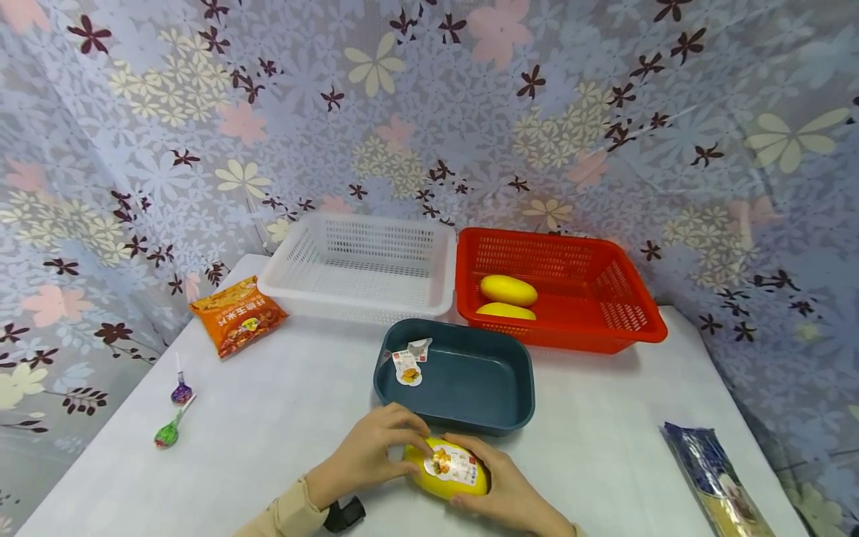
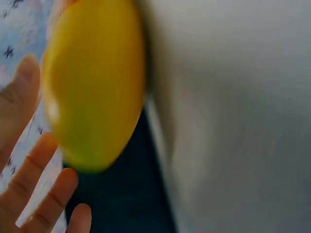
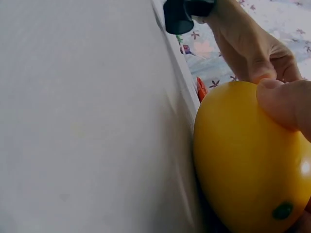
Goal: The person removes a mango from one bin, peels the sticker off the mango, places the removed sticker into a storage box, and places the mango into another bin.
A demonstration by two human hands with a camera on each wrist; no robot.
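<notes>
A yellow mango (image 1: 439, 485) with a white label (image 1: 456, 462) on top is in front of the dark teal tub, at the near side of the table. My right hand (image 1: 506, 481) grips its right end, the thumb pressing on the skin in the right wrist view. At the left end, my left hand (image 1: 382, 451) reaches over with a fingertip at the label's edge. The left wrist view shows that hand's thumb (image 2: 28, 73) apart from its fingers, beside the mango. A green spot (image 3: 283, 210) marks the mango's end. The mango hides some fingertips.
The teal tub (image 1: 470, 382) holds peeled labels (image 1: 407, 368) at its left. Behind it stand a white basket (image 1: 356, 302) and a red basket (image 1: 584, 335) with two yellow mangoes (image 1: 508, 290). An orange snack bag (image 1: 239, 317) and two lollipops (image 1: 166, 434) lie left, a long packet (image 1: 718, 481) right.
</notes>
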